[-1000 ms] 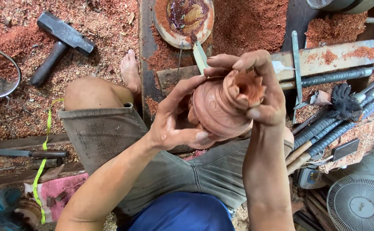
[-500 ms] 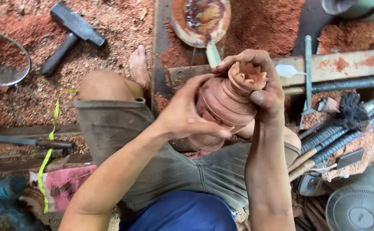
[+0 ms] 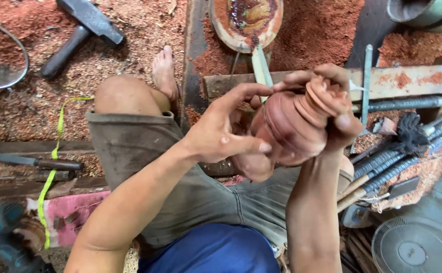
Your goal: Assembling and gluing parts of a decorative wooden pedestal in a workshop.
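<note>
Red-brown sawdust (image 3: 327,25) carpets the floor around a seated person in grey shorts (image 3: 180,187). Above the turned wooden vase (image 3: 294,126), a shallow wooden bowl (image 3: 221,25) holds a dark, glossy, part-carved hollow dusted with shavings. Far left of the vase, a round metal pan (image 3: 9,45) carries a layer of sawdust. A hammer (image 3: 82,30) lies upper left of the vase; a bundle of long turning tools (image 3: 393,156) lies just right of it.

The vase is reddish, smooth and bulbous, with a ridged neck and flared rim, held tilted above the lap. The left hand (image 3: 221,134) cups its body, fingers spread; the right hand (image 3: 339,108) wraps closed around the neck and rim.
</note>
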